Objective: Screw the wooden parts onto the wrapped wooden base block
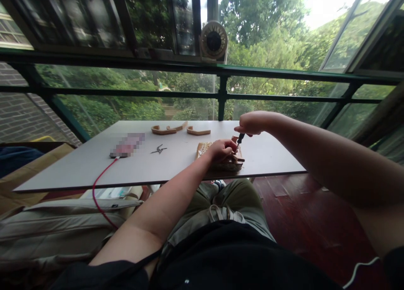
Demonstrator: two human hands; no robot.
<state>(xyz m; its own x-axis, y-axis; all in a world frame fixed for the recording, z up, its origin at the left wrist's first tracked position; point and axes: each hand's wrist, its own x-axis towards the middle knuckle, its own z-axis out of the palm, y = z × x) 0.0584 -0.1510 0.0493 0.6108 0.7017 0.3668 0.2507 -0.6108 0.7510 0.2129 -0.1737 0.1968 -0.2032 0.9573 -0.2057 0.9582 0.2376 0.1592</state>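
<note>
One screwdriver (240, 138) stands tilted over a tan block (202, 147) near the table's close edge, its dark handle toward one o'clock and its thin shaft running down toward seven. The shaft's lower end meets the left hand's fingertips above a wooden piece (239, 158) on the block; whether it seats in anything is too small to tell. The right hand (252, 122) is closed around the handle, wrist bent over, its forearm coming in from about four o'clock. The left hand (220, 150), nearer the shaft's lower end, reaches from seven o'clock and rests over the block, fingers curled and fingertips close together; I cannot tell whether they pinch something small.

The block is tan on top with pale, glinting patches, and its near side looks rough and dark. The wooden piece juts past its right part, toward four o'clock.

At nine o'clock from the block lies a loose cluster of dark screws (158, 149); farther out, a pixelated flat device (128, 146) with a red cable (102, 173). Bent wooden pieces (164, 131) lie at ten to eleven o'clock on the white table (176, 168). At twelve, beyond it, a round fan (213, 41) sits on the green railing (268, 71).
</note>
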